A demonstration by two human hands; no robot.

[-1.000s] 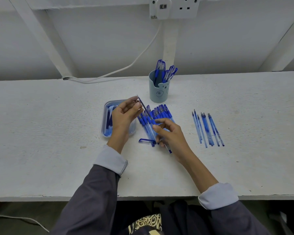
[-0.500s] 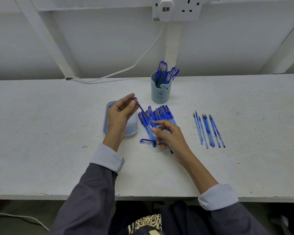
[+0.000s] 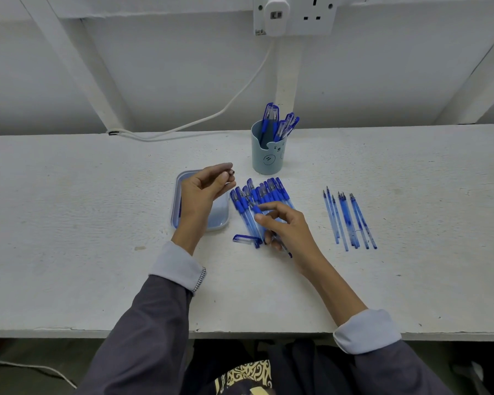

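I see left hand (image 3: pixel 203 192) pinching small tip (image 3: pixel 231 172); right hand (image 3: pixel 288 229) gripping pen (image 3: pixel 256 209); few refills (image 3: pixel 348 220) laid aside; most of pile (image 3: pixel 268 192) left, I judge.

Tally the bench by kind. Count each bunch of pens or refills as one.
Pen cup: 1
Tray: 1
Loose cap: 1
Pen bunches: 2, lying bunch and standing bunch
Refill row: 1
Pen held in the right hand: 1
Small part pinched by the left hand: 1
Total: 8
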